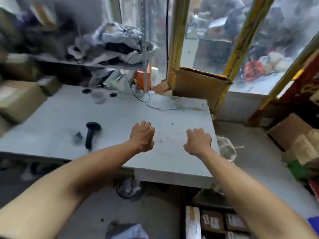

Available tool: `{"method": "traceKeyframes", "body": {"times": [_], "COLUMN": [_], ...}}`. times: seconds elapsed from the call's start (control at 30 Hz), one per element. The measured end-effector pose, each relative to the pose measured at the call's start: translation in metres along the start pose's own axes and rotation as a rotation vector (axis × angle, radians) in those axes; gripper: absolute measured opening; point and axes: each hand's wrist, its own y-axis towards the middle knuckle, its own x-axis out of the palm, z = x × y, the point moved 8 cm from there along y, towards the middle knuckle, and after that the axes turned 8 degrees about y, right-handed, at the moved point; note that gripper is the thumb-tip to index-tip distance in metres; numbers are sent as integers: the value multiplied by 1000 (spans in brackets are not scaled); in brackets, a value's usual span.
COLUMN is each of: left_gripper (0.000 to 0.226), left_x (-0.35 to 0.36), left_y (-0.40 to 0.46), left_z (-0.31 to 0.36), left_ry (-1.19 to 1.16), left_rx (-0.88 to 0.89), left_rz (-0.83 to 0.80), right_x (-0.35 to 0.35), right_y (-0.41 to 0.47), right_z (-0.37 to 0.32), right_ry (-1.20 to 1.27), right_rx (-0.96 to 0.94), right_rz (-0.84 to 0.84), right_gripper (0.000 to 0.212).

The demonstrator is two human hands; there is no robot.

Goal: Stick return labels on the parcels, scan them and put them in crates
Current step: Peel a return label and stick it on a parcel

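Head view: parcels labelled (print unreadable, blurred); hands empty.

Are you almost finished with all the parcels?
Hard to say. Some labelled parcels already sit in a crate below the table, so that part looks done. Right now nothing is in hand: the left hand and right hand hover above the table, holding nothing. The scanner lies unused. How many parcels are left cannot be seen.
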Motion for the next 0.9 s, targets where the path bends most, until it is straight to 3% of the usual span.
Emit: {"method": "traceKeyframes", "body": {"times": [0.3, 0.5, 0.9], "left_gripper": [39, 46, 45], "left_x": [46, 94, 170], "left_y": [-108, -190, -304], "left_z": [-245, -372, -500], "left_ry": [-53, -87, -258], "left_rx": [-426, -599, -910], "left_rz": [-40, -87, -174], "right_x": [-38, -35, -19], "right_y": [38, 35, 25], "right_z": [-280, -445, -664], "right_ry": [-65, -40, -11], "right_rx": [-386, -584, -870], "right_rz": [71, 61, 13], "right_gripper": [43, 44, 54]}}
